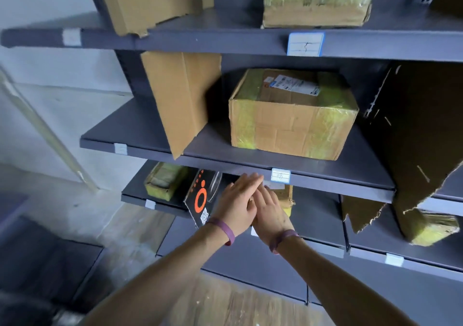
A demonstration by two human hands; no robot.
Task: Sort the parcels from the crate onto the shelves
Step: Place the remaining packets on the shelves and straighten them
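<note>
Both my hands reach into the lower shelf [318, 215] of a dark grey rack. My left hand [236, 201] lies with straight fingers partly over my right hand [269, 213]. My right hand's straight fingers touch a small cardboard parcel with yellow tape [285, 198], mostly hidden behind them. A black box with an orange circle [198, 201] stands tilted just left of my left hand. Neither hand grips anything.
The middle shelf [313, 173] carries a large taped carton [293, 118] and a leaning cardboard divider [180, 100]. A small taped parcel [165, 180] lies at the lower shelf's left, another [436, 228] at the right beside a torn dark divider [413, 138]. Taped cartons [315, 0] sit above.
</note>
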